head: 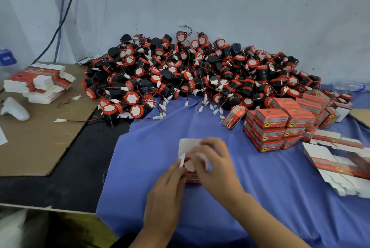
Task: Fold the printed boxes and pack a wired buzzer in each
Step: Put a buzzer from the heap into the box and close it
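Here the blue cloth point(260, 187) covers most of the dark surface point(76, 177) in front of me. Against the wall behind it lies a big heap of buzzers point(200, 73), black and red with white faces, their thin red wires and white plugs spilling onto the cloth. To my left a brown cardboard sheet point(40, 137) lies on the surface and carries a stack of flat boxes point(40, 83). To my right the packed boxes point(280, 125) stand piled in rows beside the heap, and nearer to me more unfolded boxes point(336, 165) lie fanned out flat.

My hands are close together at the middle of the cloth, both on one half-folded box point(192, 178). My left hand point(166, 193) grips its left side with curled fingers. My right hand point(216, 167) curls over the open top, fingers on the white flaps, though blur hides the exact hold. One buzzer point(189, 164) sits inside the box, its white face showing between my fingers.
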`<state>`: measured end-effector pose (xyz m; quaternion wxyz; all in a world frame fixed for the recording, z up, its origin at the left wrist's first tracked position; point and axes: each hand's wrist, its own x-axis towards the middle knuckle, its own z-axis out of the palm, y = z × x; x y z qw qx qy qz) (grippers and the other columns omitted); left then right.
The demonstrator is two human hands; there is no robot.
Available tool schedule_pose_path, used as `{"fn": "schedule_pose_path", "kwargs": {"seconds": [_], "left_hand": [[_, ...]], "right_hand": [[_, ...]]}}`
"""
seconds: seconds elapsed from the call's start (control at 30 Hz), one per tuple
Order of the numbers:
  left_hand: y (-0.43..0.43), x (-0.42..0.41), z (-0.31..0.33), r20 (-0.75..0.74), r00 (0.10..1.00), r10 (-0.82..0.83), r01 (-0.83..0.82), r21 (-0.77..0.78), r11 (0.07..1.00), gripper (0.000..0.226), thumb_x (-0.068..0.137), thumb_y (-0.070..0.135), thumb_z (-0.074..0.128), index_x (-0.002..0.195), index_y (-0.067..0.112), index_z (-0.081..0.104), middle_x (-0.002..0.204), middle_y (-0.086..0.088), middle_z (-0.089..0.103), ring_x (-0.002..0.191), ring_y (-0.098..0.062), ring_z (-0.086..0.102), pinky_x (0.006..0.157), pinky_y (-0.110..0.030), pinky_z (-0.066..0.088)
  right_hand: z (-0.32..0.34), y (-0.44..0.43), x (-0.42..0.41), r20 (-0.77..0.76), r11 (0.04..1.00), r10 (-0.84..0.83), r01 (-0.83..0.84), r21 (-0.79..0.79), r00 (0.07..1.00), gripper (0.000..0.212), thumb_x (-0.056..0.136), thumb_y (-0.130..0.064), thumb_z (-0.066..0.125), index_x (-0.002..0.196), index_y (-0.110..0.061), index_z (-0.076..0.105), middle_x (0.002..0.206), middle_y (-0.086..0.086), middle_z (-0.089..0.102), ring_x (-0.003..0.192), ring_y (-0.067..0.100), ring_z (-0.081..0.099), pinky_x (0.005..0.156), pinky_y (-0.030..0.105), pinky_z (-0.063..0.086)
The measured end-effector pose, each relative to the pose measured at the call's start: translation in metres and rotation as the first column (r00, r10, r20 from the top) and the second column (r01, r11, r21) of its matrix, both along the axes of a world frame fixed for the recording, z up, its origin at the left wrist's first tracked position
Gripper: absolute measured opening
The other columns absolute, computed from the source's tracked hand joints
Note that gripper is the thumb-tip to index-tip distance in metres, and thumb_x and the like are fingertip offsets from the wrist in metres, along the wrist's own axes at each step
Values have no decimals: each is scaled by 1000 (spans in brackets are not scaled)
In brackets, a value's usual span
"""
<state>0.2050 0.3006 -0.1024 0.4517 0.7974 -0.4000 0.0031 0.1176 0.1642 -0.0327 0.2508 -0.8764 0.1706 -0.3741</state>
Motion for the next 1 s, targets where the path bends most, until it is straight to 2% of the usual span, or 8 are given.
{"fn": "schedule_pose_path", "kwargs": {"seconds": [0.07, 0.17, 0.37, 0.5, 0.6, 0.7, 0.87, 1.0], "left_hand": [[0, -4, 2, 34, 999, 40, -41, 19, 999, 40, 102, 36, 57, 138, 49, 47, 128, 27, 57, 114, 9, 49, 93, -20, 45], [-6, -3, 0, 206, 977, 59, -70, 44, 997, 36, 95, 24, 70, 129, 28, 59, 117, 5, 68, 103, -16, 64, 87, -37, 55], [-6, -1, 7, 126, 992, 8, -4, -33, 999, 28, 100, 30, 61, 127, 28, 61, 135, 9, 62, 127, -8, 54, 105, -32, 49], [-8, 10, 19, -59, 996, -72, 64, -132, 989, 17, 102, 23, 59, 109, 39, 58, 109, 25, 66, 109, 1, 61, 91, -24, 53], [-9, 27, 23, -172, 972, -160, 133, -162, 978, 34, 93, 14, 72, 105, 41, 55, 105, 22, 69, 101, -3, 68, 84, -22, 56], [-10, 31, 19, -297, 934, -197, 120, -258, 959, 70, 88, 10, 78, 134, 49, 43, 123, 22, 56, 100, -6, 68, 79, -17, 56], [-13, 35, 13, -87, 968, -233, 214, -183, 959, 47, 92, 1, 68, 122, 37, 64, 131, 20, 54, 116, -5, 58, 93, -22, 52], [-9, 35, 15, -181, 946, -269, 247, -136, 959, 38, 83, 22, 65, 118, 36, 60, 139, 21, 53, 127, 1, 52, 99, -15, 45]], "right_hand": [[-15, -1, -13, 188, 954, -214, 164, 249, 959, 20, 94, -13, 63, 102, -31, 65, 109, -12, 55, 103, 11, 59, 88, 20, 45], [-32, -3, -17, 79, 710, -242, 121, 693, 967, 31, 96, -17, 68, 110, -43, 58, 108, -8, 61, 93, 16, 62, 76, 27, 51], [-46, -11, -19, 35, 724, -147, 83, 685, 989, 45, 96, -27, 69, 135, -40, 52, 116, -14, 64, 98, 4, 66, 83, 21, 55], [-47, -9, -21, 25, 752, -47, 19, 659, 999, 44, 96, -28, 68, 133, -48, 56, 113, -16, 69, 96, 8, 69, 80, 25, 59], [-48, -6, -19, -34, 805, 24, 1, 593, 999, 40, 91, -32, 58, 125, -52, 57, 113, -20, 70, 99, 7, 70, 78, 29, 61], [-51, -5, -20, -26, 836, 29, -10, 549, 999, 35, 91, -34, 56, 124, -46, 58, 118, -18, 69, 103, 9, 68, 80, 30, 60], [-52, -7, -23, 20, 897, 17, -24, 442, 1000, 25, 89, -30, 58, 109, -44, 64, 114, -20, 63, 107, 8, 64, 81, 22, 55], [-56, -7, -26, -74, 918, 128, -90, 385, 989, 42, 84, -36, 59, 126, -34, 60, 134, -26, 53, 127, 3, 53, 99, 20, 47]]}}
